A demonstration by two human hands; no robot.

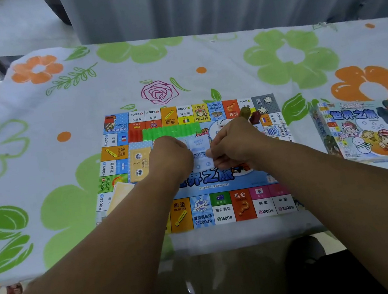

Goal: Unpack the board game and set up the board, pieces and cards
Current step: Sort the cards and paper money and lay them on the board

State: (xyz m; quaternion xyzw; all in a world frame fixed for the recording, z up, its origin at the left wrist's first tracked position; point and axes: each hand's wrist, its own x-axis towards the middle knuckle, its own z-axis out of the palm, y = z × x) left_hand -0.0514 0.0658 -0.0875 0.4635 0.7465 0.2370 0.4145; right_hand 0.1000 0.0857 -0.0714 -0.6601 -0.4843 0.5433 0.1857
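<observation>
head view: a flat, glossy game board (pixel 223 208) with a border of coloured rectangular squares lies unfolded on the tabletop (pixel 225 64), which is draped in a smooth floral cloth of green and orange blooms. above the board's middle, the left hand (pixel 170 154) and right hand (pixel 234 143) are curled together, both pinching a small stack of pale blue paper cards (pixel 201 153) between them. just beyond the hands sits a row of translucent green plastic houses (pixel 171 131), with red plastic pieces (pixel 135 135) at its left end. a white die (pixel 221 123) rests near the right hand. a yellow card deck (pixel 140 163) lies on the board beside the left hand. the printed cardboard game box (pixel 372 129) sits well apart on the right.
</observation>
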